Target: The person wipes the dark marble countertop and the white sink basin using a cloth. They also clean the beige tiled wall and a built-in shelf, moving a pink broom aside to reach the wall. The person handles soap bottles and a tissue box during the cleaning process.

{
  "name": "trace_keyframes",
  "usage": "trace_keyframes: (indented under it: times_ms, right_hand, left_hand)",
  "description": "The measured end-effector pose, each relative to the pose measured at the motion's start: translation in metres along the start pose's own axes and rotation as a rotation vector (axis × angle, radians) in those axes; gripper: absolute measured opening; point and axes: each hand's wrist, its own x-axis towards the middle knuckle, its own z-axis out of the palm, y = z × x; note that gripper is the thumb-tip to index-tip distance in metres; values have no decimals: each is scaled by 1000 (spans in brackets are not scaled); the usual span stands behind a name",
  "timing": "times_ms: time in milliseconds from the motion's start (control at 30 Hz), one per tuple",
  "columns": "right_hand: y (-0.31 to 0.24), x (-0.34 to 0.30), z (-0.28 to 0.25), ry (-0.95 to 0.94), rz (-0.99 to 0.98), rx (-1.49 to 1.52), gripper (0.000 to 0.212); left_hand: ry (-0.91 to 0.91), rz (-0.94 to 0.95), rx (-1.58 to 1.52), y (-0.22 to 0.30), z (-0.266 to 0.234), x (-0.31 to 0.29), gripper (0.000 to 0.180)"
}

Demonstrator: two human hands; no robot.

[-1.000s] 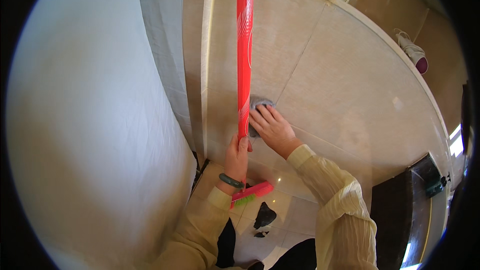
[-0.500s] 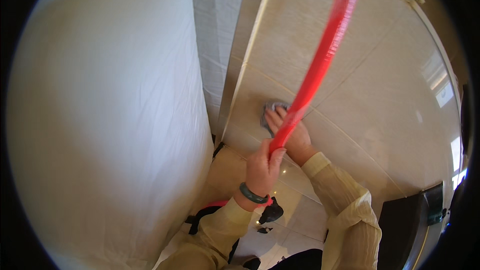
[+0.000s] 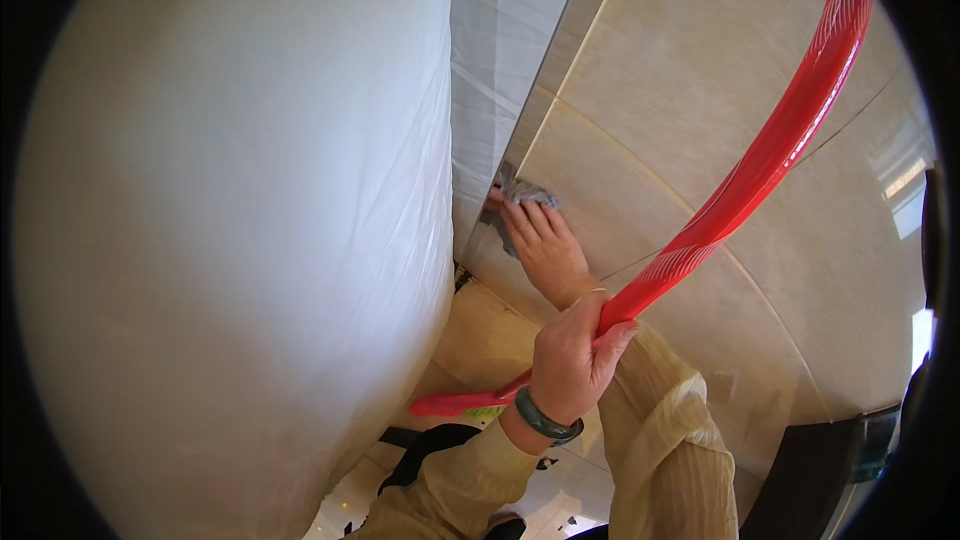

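Apparently wiping: right hand [image 3: 547, 252], fingers extended, presses cloth [image 3: 538, 196] to wall [image 3: 640, 120] mid-frame, left hand [image 3: 578, 358] grips broom [image 3: 735, 210] lower center; next needs firm pressure, broom clear.

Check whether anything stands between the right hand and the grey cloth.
Nothing visible does: the right hand rests its fingers on the grey cloth against the tiled wall. The red handle, gripped in the left hand, slants toward the upper right, clear of the cloth in this view.
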Motion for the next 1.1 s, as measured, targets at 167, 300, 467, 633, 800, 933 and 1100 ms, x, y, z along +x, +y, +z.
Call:
trace_keyframes:
  times_ms: [167,300,467,633,800,933,1100]
  right_hand:
    - [-33,-23,63,4,-158,-72,49]
    - [-57,-28,87,-66,-200,-102,46]
    - [-72,-46,100,-198,-257,-25,45]
    - [-81,-95,126,-266,-374,-38,44]
    - [-74,-183,124,-443,-120,296,41]
    - [-69,-222,101,-384,166,566,40]
    - [-4,-209,-16,-80,281,276,36]
  left_hand:
    - [3,13,28,-2,3,-1,21]
    - [-31,64,34,-3,4,-5,25]
    - [-32,101,24,-2,4,-7,26]
    - [-26,50,-3,-4,-4,-6,28]
    - [-21,50,-78,-32,5,-10,44]
    - [8,18,-130,-40,-4,-11,54]
    - [112,28,-263,-41,1,-9,55]
